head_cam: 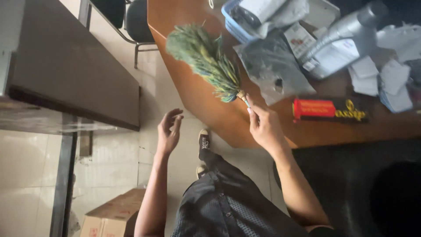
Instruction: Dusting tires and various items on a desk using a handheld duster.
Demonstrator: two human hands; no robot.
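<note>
Fingers of right hand [263,127] grip feather duster [206,59]; left hand [169,129] open, empty.

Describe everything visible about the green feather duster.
The green feather duster is a bushy bundle of peacock-like feathers, green with yellow and blue streaks, bound at a tan collar into a thin pale handle. The right hand grips that handle near the collar, fingers closed around it. The duster points up and to the left, its plume over the edge of the orange-brown wooden desk; whether it touches the surface cannot be told. The open left hand is apart from it.
</note>
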